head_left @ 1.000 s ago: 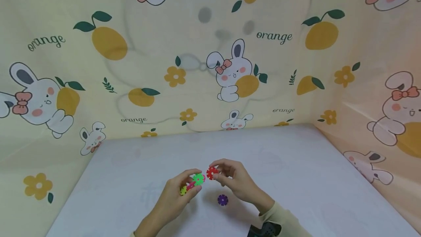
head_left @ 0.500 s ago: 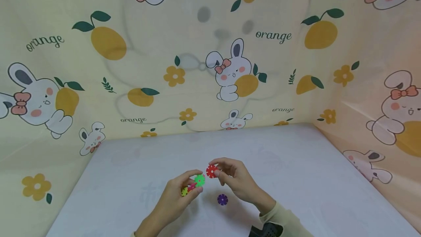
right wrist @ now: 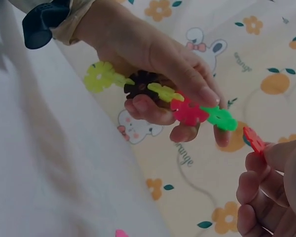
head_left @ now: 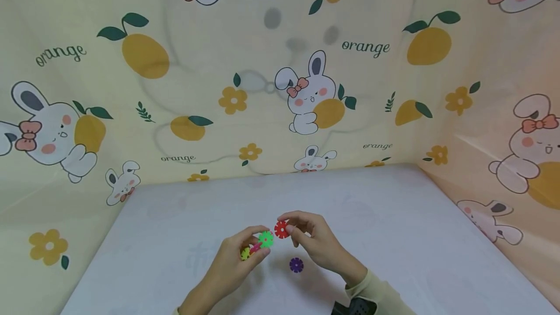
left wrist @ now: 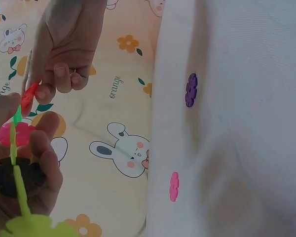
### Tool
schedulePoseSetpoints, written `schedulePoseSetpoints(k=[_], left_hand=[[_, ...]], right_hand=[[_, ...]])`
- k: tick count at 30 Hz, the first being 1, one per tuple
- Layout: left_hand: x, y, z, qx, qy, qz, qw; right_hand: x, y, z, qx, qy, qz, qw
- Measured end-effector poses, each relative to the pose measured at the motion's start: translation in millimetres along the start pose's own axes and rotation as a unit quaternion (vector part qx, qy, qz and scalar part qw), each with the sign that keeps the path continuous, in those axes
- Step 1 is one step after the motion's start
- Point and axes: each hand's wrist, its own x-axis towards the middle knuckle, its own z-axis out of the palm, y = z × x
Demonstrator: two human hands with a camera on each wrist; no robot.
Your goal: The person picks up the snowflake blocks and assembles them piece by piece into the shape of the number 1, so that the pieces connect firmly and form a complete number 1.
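My left hand [head_left: 234, 259] grips a chain of interlocked notched plastic discs. In the right wrist view the chain runs from a yellow disc [right wrist: 99, 76] through a black disc [right wrist: 141, 86] and a pink disc [right wrist: 189, 109] to a green disc [right wrist: 222, 118] at its end. Between thumb and fingers, my right hand [head_left: 321, 242] pinches a red disc [head_left: 282, 229] by its edge. A small gap separates the red disc from the green one. Both hands are above the white table. Below them lies a purple disc [head_left: 296, 265].
A loose pink disc [left wrist: 174, 186] lies on the white table [head_left: 393, 237], seen in the left wrist view near the purple one. Behind the table rises a cream cloth [head_left: 197, 62] printed with rabbits and oranges. A dark strap [head_left: 355, 306] sits at the right wrist.
The chain in my left hand has shifted and turned very slightly, its green end a little to the right. The right hand with the red disc has hardly moved. The purple disc stays put.
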Motion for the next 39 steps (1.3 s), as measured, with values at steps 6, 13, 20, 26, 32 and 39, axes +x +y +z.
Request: schedulePoseSetpoints(k=[6,13,20,26,32,39], left_hand=[[0.1,2.5,-0.9,0.001,0.0,-0.005,1.0],[0.1,3.1,-1.0,0.008,-0.008,-0.007,0.9999],[0.0,3.4,-0.8,0.017,-0.02,-0.017,0.9995],[-0.2,3.5,-0.6,0.01,-0.032,-0.024,0.9991],[-1.0,3.8,-0.9,-0.006,-0.04,-0.016,0.999],[-2.5,4.3,-1.9,0.032,-0.031,0.012,0.9989]], right_hand=[[-0.8,-1.4,0.3,-0.035,0.0,0.007,0.9994],[-1.6,-0.7,1.9,-0.065,0.005,-0.002,0.9979],[-2.8,1.3,3.8,-0.07,0.011,-0.026,0.9971],[-3.9,0.6,5.5,-0.071,0.011,-0.025,0.9971],[-3.2,-0.1,7.2,-0.036,0.014,-0.017,0.9991],[-1.4,4.4,4.9,0.039,-0.004,-0.029,0.9988]])
